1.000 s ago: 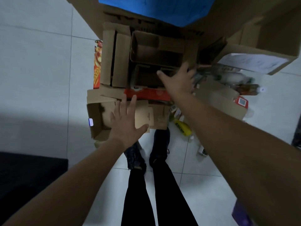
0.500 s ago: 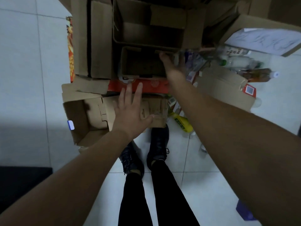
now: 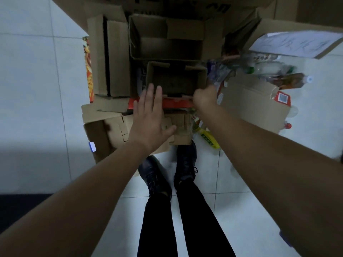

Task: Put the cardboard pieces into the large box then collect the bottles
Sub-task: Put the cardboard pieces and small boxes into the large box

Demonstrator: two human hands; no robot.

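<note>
Cardboard pieces [image 3: 115,125] heaped on tiled floor [image 3: 37,89] just ahead of shoes [image 3: 185,160]. Right hand [image 3: 205,97] curled round near-right corner of small open box [image 3: 176,80]. Left hand [image 3: 150,117] flat, fingers straight, over red carton [image 3: 176,104]; contact unclear. Bottles [image 3: 269,69] lying on their sides right of pile.

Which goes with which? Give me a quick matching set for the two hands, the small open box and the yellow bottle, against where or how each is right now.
Things:
1. left hand
2. right hand
3. small open box
4. yellow bottle

Place or state:
A. lying on the floor by the right shoe
B. fingers straight and spread over the flat cardboard
C. open side up, just beyond the red carton
D. fingers curled at the small box's near right corner

Pairs: 1-B, 2-D, 3-C, 4-A.
</note>
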